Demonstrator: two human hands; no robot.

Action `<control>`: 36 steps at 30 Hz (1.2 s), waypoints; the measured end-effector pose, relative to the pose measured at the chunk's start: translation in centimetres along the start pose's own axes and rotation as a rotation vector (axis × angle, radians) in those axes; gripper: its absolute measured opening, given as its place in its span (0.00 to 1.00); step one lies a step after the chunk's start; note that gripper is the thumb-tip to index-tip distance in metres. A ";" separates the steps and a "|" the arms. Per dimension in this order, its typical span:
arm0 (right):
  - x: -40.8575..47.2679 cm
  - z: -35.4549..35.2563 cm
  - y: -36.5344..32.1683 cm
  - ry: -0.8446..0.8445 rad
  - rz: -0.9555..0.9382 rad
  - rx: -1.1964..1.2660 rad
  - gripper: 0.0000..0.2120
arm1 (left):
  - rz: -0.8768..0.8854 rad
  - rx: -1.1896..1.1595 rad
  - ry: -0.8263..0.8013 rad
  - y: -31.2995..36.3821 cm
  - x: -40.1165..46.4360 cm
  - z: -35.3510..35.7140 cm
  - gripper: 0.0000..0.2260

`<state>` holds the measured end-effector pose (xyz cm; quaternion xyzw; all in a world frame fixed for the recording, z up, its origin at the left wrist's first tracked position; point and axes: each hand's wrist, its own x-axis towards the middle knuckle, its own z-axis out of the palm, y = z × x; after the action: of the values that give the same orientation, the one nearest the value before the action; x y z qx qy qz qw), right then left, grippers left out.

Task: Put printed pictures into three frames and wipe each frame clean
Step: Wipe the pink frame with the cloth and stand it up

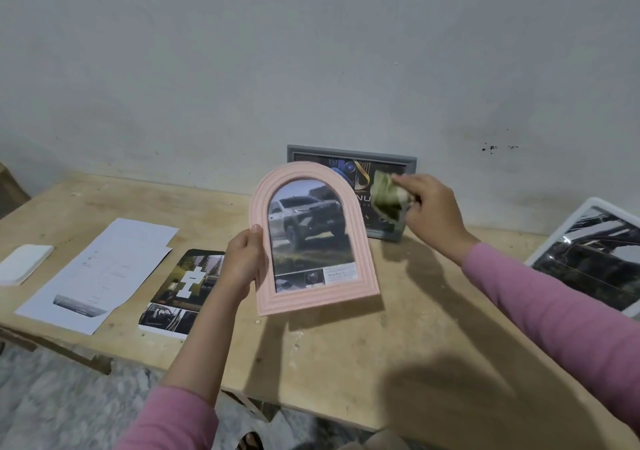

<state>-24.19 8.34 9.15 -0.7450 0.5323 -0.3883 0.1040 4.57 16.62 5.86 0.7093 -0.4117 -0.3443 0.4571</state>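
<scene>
My left hand [244,262] grips the left edge of a pink arched frame [360,259] and holds it tilted above the wooden table [329,352]. A printed picture of a truck sits behind its glass. My right hand [433,214] holds a crumpled green cloth [389,197] just right of the frame's top, apart from it. A grey rectangular frame [349,150] with a dark print leans against the wall behind. A white frame [588,262] with a dark picture lies at the table's right edge.
Loose white printed sheets [100,269] and a dark car print [183,294] with a white cut-out piece on it lie on the table's left half. A small white pad [22,262] sits at the far left. The table's front edge runs diagonally over a speckled floor.
</scene>
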 end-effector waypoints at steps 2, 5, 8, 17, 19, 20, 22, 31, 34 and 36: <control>1.1 0.4 -1.4 0.038 0.034 0.063 0.30 | 0.071 0.094 -0.012 0.1 -0.8 1.0 0.21; 1.6 1.9 -2.5 -0.014 -0.018 0.065 0.29 | 0.105 0.136 -0.075 0.1 -1.8 2.6 0.21; 0.9 4.0 -1.8 -0.248 -0.077 -0.041 0.30 | 0.103 0.103 -0.144 0.2 -2.4 3.8 0.20; -3.0 5.1 2.8 -0.475 -0.124 -0.259 0.39 | 0.054 -0.057 0.065 -0.5 -1.2 2.1 0.19; -3.9 5.2 2.8 -0.502 -0.124 -0.242 0.37 | 0.052 -0.081 0.112 -0.4 -0.9 2.3 0.20; -4.4 5.3 2.8 -0.507 -0.133 -0.246 0.35 | 0.046 -0.096 0.140 -0.3 -0.7 2.5 0.20; -5.3 5.3 2.6 -0.525 -0.163 -0.275 0.32 | 0.037 -0.122 0.200 -0.3 -0.4 2.9 0.20; -5.1 1.9 1.1 -0.626 0.167 -0.081 0.22 | 0.214 0.009 0.273 -0.2 0.8 3.0 0.20; -3.0 1.4 0.7 -0.226 0.381 0.212 0.20 | 0.266 0.043 0.220 0.2 0.3 3.4 0.19; -1.9 1.6 0.1 -0.073 0.415 0.283 0.22 | 0.294 0.061 0.162 0.4 -0.4 4.2 0.19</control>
<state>-23.41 9.54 7.16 -0.6114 0.6101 -0.4021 0.3039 0.67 15.37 4.87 0.6803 -0.4832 -0.2028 0.5124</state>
